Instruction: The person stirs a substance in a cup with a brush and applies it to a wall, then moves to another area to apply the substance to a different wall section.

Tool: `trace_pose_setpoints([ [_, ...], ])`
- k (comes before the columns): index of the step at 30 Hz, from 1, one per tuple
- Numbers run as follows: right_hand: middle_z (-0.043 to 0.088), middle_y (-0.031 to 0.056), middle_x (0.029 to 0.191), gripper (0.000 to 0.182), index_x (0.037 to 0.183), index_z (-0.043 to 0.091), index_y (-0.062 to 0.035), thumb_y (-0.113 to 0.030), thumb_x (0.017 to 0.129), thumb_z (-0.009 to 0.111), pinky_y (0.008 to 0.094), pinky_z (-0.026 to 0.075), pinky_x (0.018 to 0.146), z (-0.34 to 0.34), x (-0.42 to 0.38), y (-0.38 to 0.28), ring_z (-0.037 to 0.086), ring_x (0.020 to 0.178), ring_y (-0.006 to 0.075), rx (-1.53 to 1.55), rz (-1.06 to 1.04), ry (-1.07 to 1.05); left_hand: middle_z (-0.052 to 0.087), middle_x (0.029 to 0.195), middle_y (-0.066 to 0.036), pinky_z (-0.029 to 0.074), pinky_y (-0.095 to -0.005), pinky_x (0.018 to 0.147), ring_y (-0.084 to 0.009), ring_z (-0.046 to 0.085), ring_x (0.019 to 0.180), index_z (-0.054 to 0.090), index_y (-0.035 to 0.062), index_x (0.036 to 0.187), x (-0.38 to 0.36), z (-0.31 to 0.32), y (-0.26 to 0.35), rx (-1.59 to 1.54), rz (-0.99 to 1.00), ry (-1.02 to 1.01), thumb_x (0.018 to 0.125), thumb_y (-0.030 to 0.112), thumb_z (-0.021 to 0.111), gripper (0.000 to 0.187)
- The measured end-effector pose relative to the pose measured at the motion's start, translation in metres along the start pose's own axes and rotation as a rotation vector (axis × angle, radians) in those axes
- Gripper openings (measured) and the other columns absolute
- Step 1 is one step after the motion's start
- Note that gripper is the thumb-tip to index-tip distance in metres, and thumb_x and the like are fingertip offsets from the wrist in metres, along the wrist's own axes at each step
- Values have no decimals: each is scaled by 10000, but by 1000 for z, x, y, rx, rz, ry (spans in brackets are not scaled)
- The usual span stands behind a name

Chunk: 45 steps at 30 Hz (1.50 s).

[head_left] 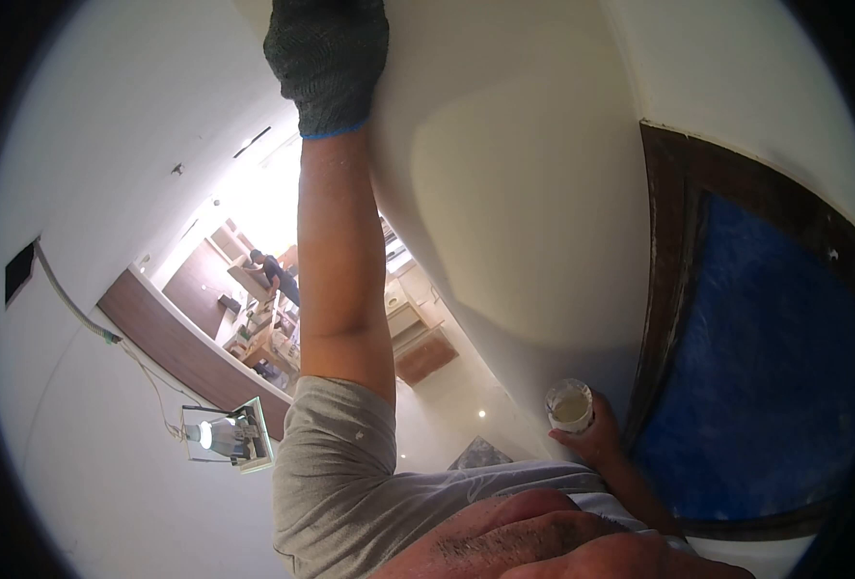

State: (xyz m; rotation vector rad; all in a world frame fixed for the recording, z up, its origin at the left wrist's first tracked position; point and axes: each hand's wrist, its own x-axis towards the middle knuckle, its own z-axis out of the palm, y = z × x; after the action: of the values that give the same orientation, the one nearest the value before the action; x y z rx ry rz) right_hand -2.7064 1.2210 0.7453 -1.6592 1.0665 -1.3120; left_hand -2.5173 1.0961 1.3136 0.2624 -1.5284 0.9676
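Note:
My left hand (327, 63), in a dark knitted glove with a blue cuff edge, is raised at the top of the view beside the pale wall (519, 183). Its fingers lie hidden or beyond the top edge, so what it holds, if anything, does not show. Low on the right, my right hand (596, 434) is bare and closed round a cup (570, 405). The cup looks clear or whitish, with pale, creamy stuff inside and smears on its rim.
A lit floodlight (227, 434) hangs by wires at the left. To the right is a dark wooden frame (664, 212) with blue sheeting (755, 376). Farther off, a person (275, 275) in dark clothing stands among boards and cabinets. Glossy floor (456, 391) shows below my arm.

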Motion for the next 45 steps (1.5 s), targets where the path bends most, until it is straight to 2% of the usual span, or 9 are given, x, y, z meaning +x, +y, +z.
trace_pose_setpoints([
  [22, 636, 196, 1283, 959, 1385, 544, -29, -322, 602, 1014, 451, 508, 1043, -4, -3, -4, 639, 1201, 357, -20, -10, 1, 752, 1039, -96, 585, -319, 868, -191, 726, 975, 663, 53, 1193, 0, -3, 3, 213, -3, 36, 977, 116, 727, 234],
  [25, 638, 198, 1284, 969, 1388, 546, -27, -331, 597, 1015, 451, 506, 1044, -3, -4, -1, 637, 1201, 363, -1, -18, 27, 738, 1045, -97, 586, -325, 867, -200, 719, 983, 654, 42, 1202, -4, 2, -12, -173, -25, 79, 982, 111, 719, 239],
  [28, 636, 201, 1287, 975, 1391, 550, -25, -338, 594, 1016, 451, 508, 1043, -3, -5, -2, 638, 1195, 369, 9, -18, 25, 728, 1053, -89, 589, -341, 866, -210, 711, 996, 648, 37, 1215, -3, 0, -10, -50, 59, 52, 982, 87, 712, 246],
  [31, 630, 198, 1300, 979, 1399, 550, -24, -343, 599, 1014, 453, 501, 1052, 4, -8, 16, 629, 1209, 365, -37, -59, 84, 728, 1045, -113, 622, -355, 845, -220, 727, 957, 646, 24, 1215, -11, -12, 4, -318, -76, 126, 975, 54, 710, 251],
  [33, 620, 196, 1320, 980, 1409, 548, -24, -351, 609, 1011, 446, 483, 1077, 3, -10, 16, 610, 1241, 359, -39, -61, 118, 721, 1119, -300, 605, -588, 824, -417, 736, 946, 666, -29, 1237, -27, -27, -36, -1023, -219, 20, 1018, 200, 584, 328],
  [35, 598, 177, 1399, 994, 1450, 512, -25, -309, 636, 1006, 421, 459, 1121, -8, -9, -10, 587, 1302, 289, -85, 49, 83, 709, 1167, -304, 624, -578, 852, -440, 736, 961, 644, -82, 1226, -62, -28, 13, -703, -181, 5, 1058, 212, 541, 354],
  [40, 609, 166, 1373, 987, 1440, 529, -41, -302, 619, 1012, 398, 472, 1105, -36, 0, -37, 599, 1287, 282, -146, 12, 208, 721, 1090, -275, 651, -494, 806, -374, 753, 914, 635, -109, 1204, -180, -82, 118, -457, -445, -212, 1040, 187, 595, 341],
  [42, 612, 157, 1354, 978, 1431, 537, -54, -263, 604, 1015, 402, 483, 1086, -48, 0, -56, 606, 1267, 286, -197, -59, 245, 734, 1051, -232, 655, -422, 775, -315, 758, 907, 646, -89, 1183, -230, -114, 154, -663, -801, -322, 989, 97, 669, 269],
  [45, 604, 158, 1349, 959, 1417, 546, -76, -233, 591, 1008, 426, 491, 1068, -60, 2, -63, 607, 1250, 315, -266, -166, 267, 746, 1039, -197, 649, -384, 764, -266, 758, 886, 652, -83, 1142, -262, -108, 210, -1038, -1068, -409, 938, 2, 720, 232],
])
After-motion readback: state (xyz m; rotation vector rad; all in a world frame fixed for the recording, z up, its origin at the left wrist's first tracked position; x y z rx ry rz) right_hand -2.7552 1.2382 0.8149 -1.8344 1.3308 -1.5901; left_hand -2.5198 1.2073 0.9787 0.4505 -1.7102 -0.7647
